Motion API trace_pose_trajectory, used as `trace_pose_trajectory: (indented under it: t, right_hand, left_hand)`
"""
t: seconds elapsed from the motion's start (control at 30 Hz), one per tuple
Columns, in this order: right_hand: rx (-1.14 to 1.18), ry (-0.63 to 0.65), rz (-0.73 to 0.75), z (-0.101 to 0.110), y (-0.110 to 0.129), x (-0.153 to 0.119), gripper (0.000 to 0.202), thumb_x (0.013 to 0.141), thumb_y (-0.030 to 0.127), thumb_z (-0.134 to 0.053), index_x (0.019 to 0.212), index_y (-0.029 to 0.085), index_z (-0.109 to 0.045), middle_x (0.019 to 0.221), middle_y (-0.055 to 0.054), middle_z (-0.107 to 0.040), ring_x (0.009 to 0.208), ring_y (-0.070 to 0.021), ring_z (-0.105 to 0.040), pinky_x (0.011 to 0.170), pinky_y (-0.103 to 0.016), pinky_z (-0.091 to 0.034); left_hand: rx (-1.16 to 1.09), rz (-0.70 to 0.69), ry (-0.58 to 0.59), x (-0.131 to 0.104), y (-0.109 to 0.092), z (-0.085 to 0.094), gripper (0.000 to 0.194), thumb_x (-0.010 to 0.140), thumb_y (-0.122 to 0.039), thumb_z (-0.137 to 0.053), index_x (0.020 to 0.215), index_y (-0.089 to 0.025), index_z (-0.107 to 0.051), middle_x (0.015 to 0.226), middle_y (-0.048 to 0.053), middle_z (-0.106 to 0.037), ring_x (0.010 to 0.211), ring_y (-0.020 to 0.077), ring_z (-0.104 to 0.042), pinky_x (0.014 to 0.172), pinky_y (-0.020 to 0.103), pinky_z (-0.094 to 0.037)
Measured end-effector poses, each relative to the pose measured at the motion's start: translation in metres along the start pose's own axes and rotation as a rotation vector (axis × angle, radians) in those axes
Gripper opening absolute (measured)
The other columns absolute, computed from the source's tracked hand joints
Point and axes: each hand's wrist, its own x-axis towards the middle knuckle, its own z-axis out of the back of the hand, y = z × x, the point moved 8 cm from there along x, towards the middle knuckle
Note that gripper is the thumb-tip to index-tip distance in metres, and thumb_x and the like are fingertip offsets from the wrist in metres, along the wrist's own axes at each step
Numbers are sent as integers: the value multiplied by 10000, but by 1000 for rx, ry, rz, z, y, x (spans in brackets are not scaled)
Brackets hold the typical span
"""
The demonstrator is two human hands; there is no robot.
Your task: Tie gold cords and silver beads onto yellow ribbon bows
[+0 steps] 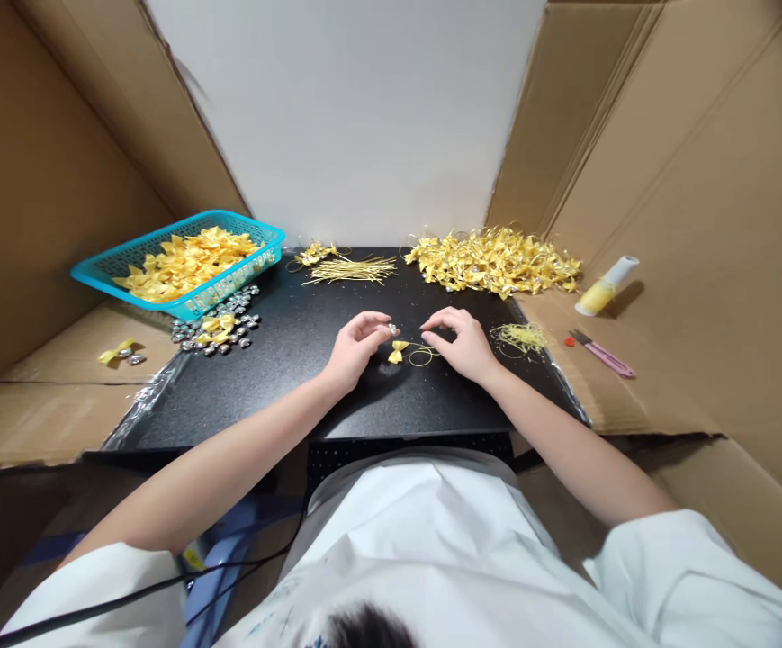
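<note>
My left hand (356, 349) is closed, with thumb and fingertips pinching a small shiny silver bead (394, 330). Just below those fingertips a yellow ribbon bow (397, 352) lies on the black tabletop. A thin yellow cord (421, 362) curls in a loop beside the bow and runs toward my right hand (462, 344). The thumb and index finger of that hand are bent together near the bead; whatever lies between their tips is too small to make out. A short gap separates the two hands.
At the left, a blue basket (229, 219) holds yellow bows, with silver beads (246, 321) beside it. Cut yellow cords (354, 269) lie at the back, near a heap of bows (491, 261). Trimmings (522, 337), pink-handled snips (605, 354) and a white tube (606, 286) are right.
</note>
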Motion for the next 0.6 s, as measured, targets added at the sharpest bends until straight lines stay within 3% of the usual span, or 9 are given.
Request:
trace_pose_trajectory:
  t: [0.13,0.23,0.4,0.6]
  right_hand:
    - [-233,224,-2,-24,-7,-2,33,783,249,-716,792,228,-692,981,-47,-660,997,-250,-510,866,-437,-360]
    - [-297,307,14,-34,-7,-3,48,815,279,-694,821,233,-681,1004,-53,-640,1019,-254,-477,857,-438,-335]
    - [-329,392,-15,-36,-10,-3,110,863,274,-640,773,213,-644,992,-58,-628,1019,-251,-458,847,-427,-325]
    - [-149,357,-10,-25,-11,-1,115,879,259,-597,778,206,-614,940,-43,-631,966,-215,-484,860,-394,-362]
  left_hand:
    - [36,-15,-33,3,0,6,277,678,-269,-659,939,-179,-688,732,1,-670,532,75,-470,498,214,-332]
    - [147,-50,60,0,-2,-3,254,723,-283,-614,926,-173,-719,722,3,-661,549,84,-491,532,222,-378]
    - [319,-102,266,-8,-3,-21,226,753,-288,-618,914,-164,-715,771,30,-693,692,144,-627,693,263,-483]
    - [374,-112,216,-6,-3,-17,201,761,-253,-575,891,-163,-700,727,26,-700,676,158,-647,694,274,-497]
